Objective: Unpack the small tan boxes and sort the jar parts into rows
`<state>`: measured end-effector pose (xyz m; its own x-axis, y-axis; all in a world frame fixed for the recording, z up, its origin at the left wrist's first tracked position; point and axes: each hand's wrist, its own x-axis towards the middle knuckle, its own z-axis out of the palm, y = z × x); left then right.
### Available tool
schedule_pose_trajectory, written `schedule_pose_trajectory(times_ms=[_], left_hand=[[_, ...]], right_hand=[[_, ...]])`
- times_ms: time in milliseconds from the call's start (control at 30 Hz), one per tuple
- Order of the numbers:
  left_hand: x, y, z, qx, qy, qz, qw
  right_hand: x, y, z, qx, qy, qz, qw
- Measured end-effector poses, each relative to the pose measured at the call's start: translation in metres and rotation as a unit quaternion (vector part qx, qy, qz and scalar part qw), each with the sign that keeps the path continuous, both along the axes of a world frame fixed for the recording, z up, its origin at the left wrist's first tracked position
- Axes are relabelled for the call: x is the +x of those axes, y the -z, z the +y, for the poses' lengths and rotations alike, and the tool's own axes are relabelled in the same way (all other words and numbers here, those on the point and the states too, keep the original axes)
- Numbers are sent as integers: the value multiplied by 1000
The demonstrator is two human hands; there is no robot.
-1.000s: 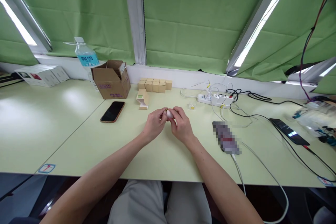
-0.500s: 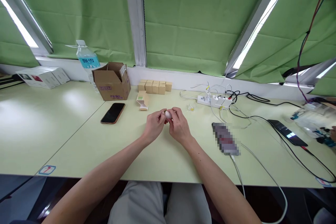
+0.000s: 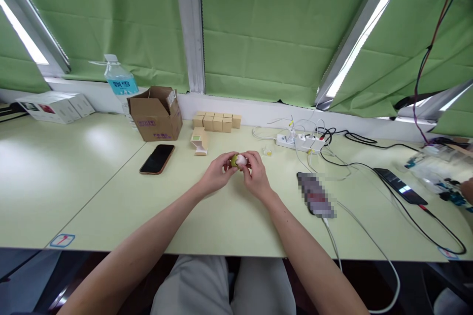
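Between my two hands is a small rounded object (image 3: pixel 241 160), white on its right side and green on its left; its exact kind is unclear. My left hand (image 3: pixel 217 174) pinches the green side with thumb and fingertips. The white side is gripped by the fingers of my right hand (image 3: pixel 255 176), which partly cover it. Beyond my left hand stands a small kraft box (image 3: pixel 200 141) with a green patch. A tiny clear packet with something yellow in it (image 3: pixel 267 151) lies past my right hand.
Several small kraft boxes (image 3: pixel 217 122) line the wall beside an open cardboard carton (image 3: pixel 157 120) and a water bottle (image 3: pixel 121 78). A dark phone (image 3: pixel 157 159) lies left. To the right are a power strip (image 3: pixel 301 142), cables, a blurred-out phone (image 3: pixel 316 194) and another phone (image 3: pixel 400 185).
The object has turned between my fingers, and its green side now shows beside the white. My left fingers have opened out a little around it. The view has shifted slightly.
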<state>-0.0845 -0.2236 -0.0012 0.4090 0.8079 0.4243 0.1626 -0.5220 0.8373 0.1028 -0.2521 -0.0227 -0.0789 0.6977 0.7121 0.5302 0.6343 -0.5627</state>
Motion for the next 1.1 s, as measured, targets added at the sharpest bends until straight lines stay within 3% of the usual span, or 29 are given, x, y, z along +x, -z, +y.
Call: schedule_pose_trajectory(times_ms=[233,467,767,900,1100], left_hand=[[0,-6,5,8,-33,4,999],[-4,-7,7,-15,-14,-11,1000],[2,3,8,-65,23,-59,996],[2,-5,4,-40,6,-25,999],[-3,-14,1,79,-16,79,994]], right_hand=[[-7,-6,8,9,10,19,1000],[-10,-3,11,4,1,23,1000],[-8,-1,8,-2,7,34,999],[-7,-2,6,1,8,38,999],[-7,-6,4,13,31,-13,999]])
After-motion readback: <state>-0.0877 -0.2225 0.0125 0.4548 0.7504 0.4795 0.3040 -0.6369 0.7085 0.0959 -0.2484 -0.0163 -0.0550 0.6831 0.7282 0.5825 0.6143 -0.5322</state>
